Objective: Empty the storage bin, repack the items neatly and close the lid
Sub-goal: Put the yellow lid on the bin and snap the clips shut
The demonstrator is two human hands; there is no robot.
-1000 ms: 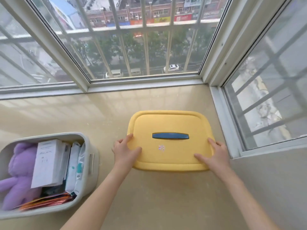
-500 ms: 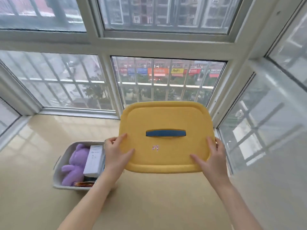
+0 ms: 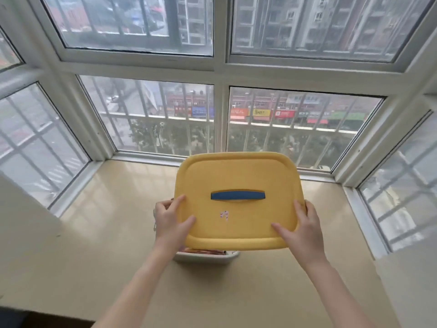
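Lid (image 3: 236,176), yellow with a blue handle (image 3: 237,195), hovers roughly flat at centre frame above the white storage bin (image 3: 205,258). Only the bin's near rim peeks out below the lid's front edge. Left hand (image 3: 171,221) and right hand (image 3: 300,227) each clasp a side edge, thumbs laid on top and fingers wrapped under. The lid hides most of the bin, so lining it up is half blind. Lowered off-square, a corner could ride on the rim and fail to seat. Orange packaging (image 3: 203,252) shows right at the rim. Anything standing proud there may stop the lid closing.
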